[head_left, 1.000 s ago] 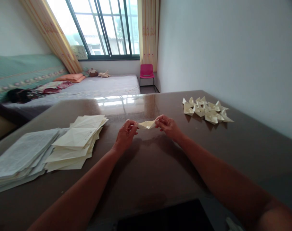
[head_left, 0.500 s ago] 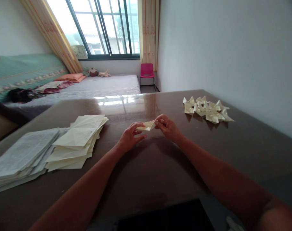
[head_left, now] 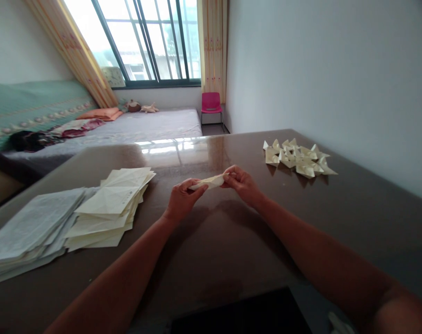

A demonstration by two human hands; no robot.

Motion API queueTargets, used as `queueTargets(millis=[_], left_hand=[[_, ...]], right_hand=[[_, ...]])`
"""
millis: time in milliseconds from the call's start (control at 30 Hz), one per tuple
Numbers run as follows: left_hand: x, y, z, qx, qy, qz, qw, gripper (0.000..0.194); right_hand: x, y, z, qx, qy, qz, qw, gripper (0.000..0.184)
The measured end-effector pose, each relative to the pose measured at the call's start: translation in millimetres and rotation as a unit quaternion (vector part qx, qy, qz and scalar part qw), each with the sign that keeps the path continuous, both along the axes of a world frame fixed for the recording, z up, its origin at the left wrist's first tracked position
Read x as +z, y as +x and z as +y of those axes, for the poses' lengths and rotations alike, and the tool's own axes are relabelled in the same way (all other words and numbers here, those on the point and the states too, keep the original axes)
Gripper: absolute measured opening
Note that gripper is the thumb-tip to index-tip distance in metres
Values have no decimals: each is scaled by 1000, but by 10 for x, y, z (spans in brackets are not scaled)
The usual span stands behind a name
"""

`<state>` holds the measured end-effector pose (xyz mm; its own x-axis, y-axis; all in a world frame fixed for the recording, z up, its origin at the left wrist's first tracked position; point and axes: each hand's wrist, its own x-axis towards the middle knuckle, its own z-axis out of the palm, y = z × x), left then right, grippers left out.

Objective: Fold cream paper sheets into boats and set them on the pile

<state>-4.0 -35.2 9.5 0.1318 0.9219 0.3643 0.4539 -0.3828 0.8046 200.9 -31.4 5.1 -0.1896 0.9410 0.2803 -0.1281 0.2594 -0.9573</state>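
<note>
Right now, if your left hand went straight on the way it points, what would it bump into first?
My left hand would meet the folded cream paper it holds, then probably my right hand, though one picture makes depth hard to judge.

The camera sits up on the person's head and looks ahead and down over the big brown table (head_left: 225, 250), with both arms coming in from the bottom. The left hand (head_left: 183, 198), the right hand (head_left: 244, 185) and the folded paper (head_left: 211, 182) are close to it, near the middle of what it sees. It also looks past the table to the bed (head_left: 155, 123), the pink chair (head_left: 211, 103) and the window (head_left: 151, 41) far away, with the white wall (head_left: 318, 69) along the right side.
</note>
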Motion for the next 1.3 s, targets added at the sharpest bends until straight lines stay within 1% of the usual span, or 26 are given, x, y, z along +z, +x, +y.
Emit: queueTargets(millis=[100, 200, 233, 300, 400, 500, 567, 700, 800, 933, 1133, 1300], left_hand=[[-25, 22, -11, -6, 10, 2, 1000, 29], [-51, 44, -24, -17, 21, 5, 1000, 28], [-56, 51, -30, -19, 25, 7, 999, 27], [-57, 60, -44, -21, 29, 12, 999, 26], [-48, 63, -53, -11, 38, 22, 999, 26], [-36, 59, -37, 11, 58, 39, 998, 28], [-35, 55, -16, 13, 58, 39, 997, 29], [-59, 29, 21, -48, 18, 56, 997, 25], [-86, -1, 28, -81, 16, 85, 993, 24], [-90, 0, 11, -97, 30, 96, 990, 25], [-53, 27, -1, -87, 13, 119, 989, 32], [-149, -119, 108, -111, 17, 189, 976, 28]], right_hand=[[12, -4, -24, 15, -16, -18, 1000, 38], [-17, -9, -23, 21, 1, -82, 996, 52], [-38, -8, -14, 23, 4, -102, 995, 51], [-83, -2, 12, 27, 3, -127, 992, 43], [-125, 12, 42, 17, 3, -138, 990, 33], [-116, 15, 40, 10, 16, -142, 990, 30], [-95, 9, 28, 2, 22, -146, 989, 28], [-81, 7, 16, -4, 24, -167, 986, 25], [-102, 20, 25, 9, 44, -195, 980, 27], [-120, 28, 23, 2, 69, -220, 973, 34], [-110, -11, 6, -26, 103, -232, 967, 32], [-140, 105, 85, -22, 84, -272, 958, 28]])
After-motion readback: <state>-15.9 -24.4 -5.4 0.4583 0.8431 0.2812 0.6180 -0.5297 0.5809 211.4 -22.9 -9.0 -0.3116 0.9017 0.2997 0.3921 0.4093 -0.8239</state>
